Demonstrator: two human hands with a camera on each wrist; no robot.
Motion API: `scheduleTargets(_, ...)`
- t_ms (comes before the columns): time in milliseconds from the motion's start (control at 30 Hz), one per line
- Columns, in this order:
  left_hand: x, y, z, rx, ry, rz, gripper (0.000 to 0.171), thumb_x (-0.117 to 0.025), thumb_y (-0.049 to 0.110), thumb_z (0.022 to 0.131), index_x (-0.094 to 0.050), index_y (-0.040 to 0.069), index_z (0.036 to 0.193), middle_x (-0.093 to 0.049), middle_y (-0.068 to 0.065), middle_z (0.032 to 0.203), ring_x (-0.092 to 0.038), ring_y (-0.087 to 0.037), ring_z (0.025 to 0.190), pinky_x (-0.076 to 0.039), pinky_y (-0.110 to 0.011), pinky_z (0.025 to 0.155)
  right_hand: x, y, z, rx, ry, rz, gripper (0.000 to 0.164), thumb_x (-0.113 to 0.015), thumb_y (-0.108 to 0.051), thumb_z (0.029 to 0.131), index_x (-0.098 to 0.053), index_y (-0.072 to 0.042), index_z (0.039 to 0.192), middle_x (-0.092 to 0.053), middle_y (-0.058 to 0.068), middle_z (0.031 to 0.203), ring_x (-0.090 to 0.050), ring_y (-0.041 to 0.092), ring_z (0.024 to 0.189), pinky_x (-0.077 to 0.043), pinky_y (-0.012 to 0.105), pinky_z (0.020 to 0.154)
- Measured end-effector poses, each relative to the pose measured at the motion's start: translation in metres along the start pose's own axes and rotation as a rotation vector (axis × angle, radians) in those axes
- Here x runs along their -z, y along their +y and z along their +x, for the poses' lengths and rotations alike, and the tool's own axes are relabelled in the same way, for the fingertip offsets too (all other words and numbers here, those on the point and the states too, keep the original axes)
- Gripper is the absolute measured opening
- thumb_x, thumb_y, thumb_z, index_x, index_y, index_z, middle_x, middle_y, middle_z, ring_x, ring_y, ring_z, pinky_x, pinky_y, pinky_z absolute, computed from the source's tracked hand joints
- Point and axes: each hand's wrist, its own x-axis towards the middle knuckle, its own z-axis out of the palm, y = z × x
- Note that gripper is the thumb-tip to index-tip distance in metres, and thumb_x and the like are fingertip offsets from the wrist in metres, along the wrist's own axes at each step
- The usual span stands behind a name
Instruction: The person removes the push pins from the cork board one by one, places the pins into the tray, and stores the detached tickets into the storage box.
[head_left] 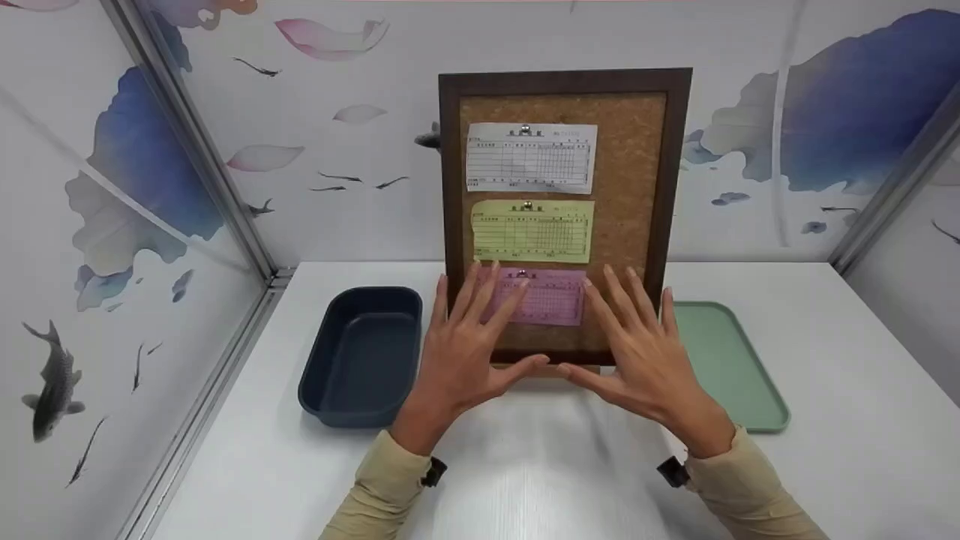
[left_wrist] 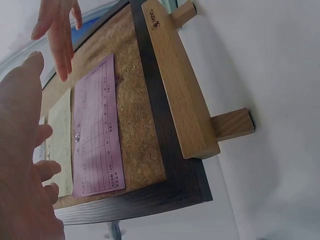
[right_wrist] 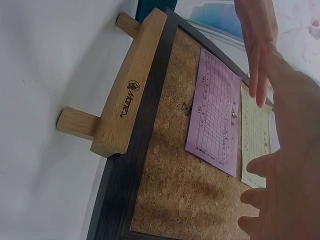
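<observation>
We see the left hand (head_left: 463, 352) and the right hand (head_left: 645, 356) with fingers spread and straight, gripping nothing; whether any fingertip touches the paper, we cannot tell. The cork board (head_left: 630, 172) stands just beyond the fingers, its lower edge at a wooden stand (left_wrist: 182, 85) below them on the counter (head_left: 510, 480). The pink slip (head_left: 555, 304) is pinned between the two hands' fingers, the yellow slip (head_left: 532, 234) above it and the white slip (head_left: 531, 161) higher still. We judge the board stiff, fairly light and apt to tip if pushed near the top; we would hold its dark frame (head_left: 670, 172) by both sides, outside the fingers. The slips look thin, limp and easily torn, so we would pinch the silver pins (head_left: 526, 129) first.
</observation>
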Motion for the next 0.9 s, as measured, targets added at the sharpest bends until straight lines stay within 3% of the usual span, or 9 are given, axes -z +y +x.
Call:
scheduleTargets(233, 0.005, -0.001, 0.002, 0.015, 0.048, -0.013, 0.093, -0.055, 0.083, 0.096, -0.034, 0.033, 0.171, -0.029, -0.011, 0.179, -0.019, -0.032, 0.170, -0.006, -0.066, 0.134, 0.000, 0.001, 0.003, -0.001, 0.021, 0.006, 0.114, -0.072, -0.079, 0.086, -0.024, -0.024, 0.174, -0.018, 0.009, 0.183, -0.014, 0.039, 0.169, -0.004, 0.077, 0.129)
scheduleTargets(367, 0.008, 0.001, 0.003, 0.045, 0.062, -0.033, 0.082, -0.053, 0.075, 0.102, -0.037, 0.032, 0.170, -0.033, -0.011, 0.178, -0.023, -0.031, 0.169, -0.012, -0.065, 0.134, 0.000, 0.000, 0.003, -0.019, 0.060, 0.023, 0.113, -0.076, -0.076, 0.086, -0.027, -0.023, 0.173, -0.022, 0.010, 0.182, -0.019, 0.039, 0.168, -0.009, 0.077, 0.129)
scheduleTargets(700, 0.013, 0.000, 0.006, 0.118, 0.156, -0.157, 0.066, -0.055, 0.055, 0.110, -0.043, 0.025, 0.167, -0.043, -0.012, 0.173, -0.038, -0.027, 0.163, -0.025, -0.056, 0.134, 0.009, 0.004, 0.005, -0.060, 0.214, 0.137, 0.084, -0.084, -0.034, 0.095, -0.043, -0.013, 0.165, -0.041, 0.011, 0.173, -0.038, 0.036, 0.160, -0.032, 0.064, 0.127)
scheduleTargets(900, 0.017, -0.012, 0.012, 0.127, 0.193, -0.157, 0.063, -0.056, 0.051, 0.111, -0.049, 0.018, 0.163, -0.045, -0.012, 0.172, -0.043, -0.028, 0.160, -0.031, -0.054, 0.132, 0.025, 0.008, 0.018, -0.072, 0.271, 0.189, 0.072, -0.081, -0.025, 0.098, -0.050, -0.013, 0.161, -0.048, 0.010, 0.168, -0.046, 0.035, 0.155, -0.039, 0.063, 0.123)
